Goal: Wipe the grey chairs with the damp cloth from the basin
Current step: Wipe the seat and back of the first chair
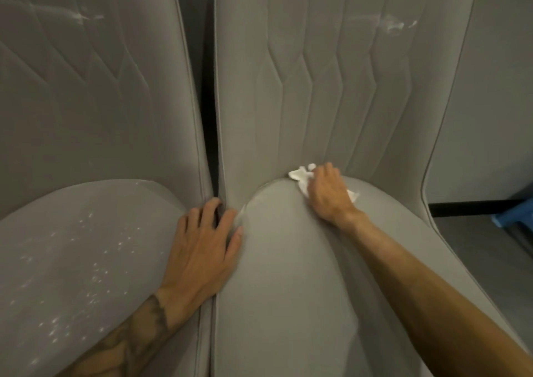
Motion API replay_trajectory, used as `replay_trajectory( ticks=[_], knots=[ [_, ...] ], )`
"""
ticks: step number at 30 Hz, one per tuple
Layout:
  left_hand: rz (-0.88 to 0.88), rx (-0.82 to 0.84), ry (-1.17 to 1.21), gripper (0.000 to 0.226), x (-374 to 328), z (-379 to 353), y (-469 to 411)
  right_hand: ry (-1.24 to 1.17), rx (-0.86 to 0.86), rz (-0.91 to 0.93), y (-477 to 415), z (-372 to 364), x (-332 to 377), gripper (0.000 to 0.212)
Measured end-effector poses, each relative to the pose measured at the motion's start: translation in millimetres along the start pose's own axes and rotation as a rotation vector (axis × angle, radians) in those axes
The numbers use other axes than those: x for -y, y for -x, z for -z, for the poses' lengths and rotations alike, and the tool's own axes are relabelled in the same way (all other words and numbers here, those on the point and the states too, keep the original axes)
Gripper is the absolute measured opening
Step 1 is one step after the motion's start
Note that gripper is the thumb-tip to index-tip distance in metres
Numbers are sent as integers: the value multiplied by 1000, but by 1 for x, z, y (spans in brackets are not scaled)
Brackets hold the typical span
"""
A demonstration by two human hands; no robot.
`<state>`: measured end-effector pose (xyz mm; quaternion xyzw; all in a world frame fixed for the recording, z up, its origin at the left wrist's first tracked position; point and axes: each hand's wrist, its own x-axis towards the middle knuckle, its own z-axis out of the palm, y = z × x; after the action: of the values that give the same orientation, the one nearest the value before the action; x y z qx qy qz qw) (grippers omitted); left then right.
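Two grey padded chairs stand side by side: the left chair (86, 247) and the right chair (288, 275). My right hand (327, 193) grips a small white cloth (301, 175) and presses it where the right chair's seat meets its stitched backrest. My left hand (203, 247) rests with spread fingers across the gap between the two seats, fingertips at the seam. The left seat carries many small pale specks, and both backrests show whitish smears near the top. No basin is in view.
A narrow dark gap (209, 117) runs between the two backrests. At the far right edge, a blue object (516, 216) sits low beside a dark bar (473, 208) and a pale wall.
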<state>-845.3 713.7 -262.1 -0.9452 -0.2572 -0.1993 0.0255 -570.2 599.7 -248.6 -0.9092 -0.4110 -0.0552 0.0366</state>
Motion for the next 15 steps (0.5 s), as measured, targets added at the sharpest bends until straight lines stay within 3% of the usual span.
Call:
replay_trajectory(
  ticks=[3,5,8,13,15],
  knots=[
    [15,-26,25,37,0,-5,2,15,1,-123,-7,-2,5,43],
    [17,-33,29,37,-2,-7,3,-92,11,-15,-4,-5,42,51],
    [7,-55,46,37,-1,-8,2,-198,-52,250,17,-9,82,40],
    [10,-67,76,35,-2,-5,4,-190,-28,204,21,5,87,36],
    [1,-74,97,35,-1,-4,3,-259,-52,312,43,7,110,36]
  ],
)
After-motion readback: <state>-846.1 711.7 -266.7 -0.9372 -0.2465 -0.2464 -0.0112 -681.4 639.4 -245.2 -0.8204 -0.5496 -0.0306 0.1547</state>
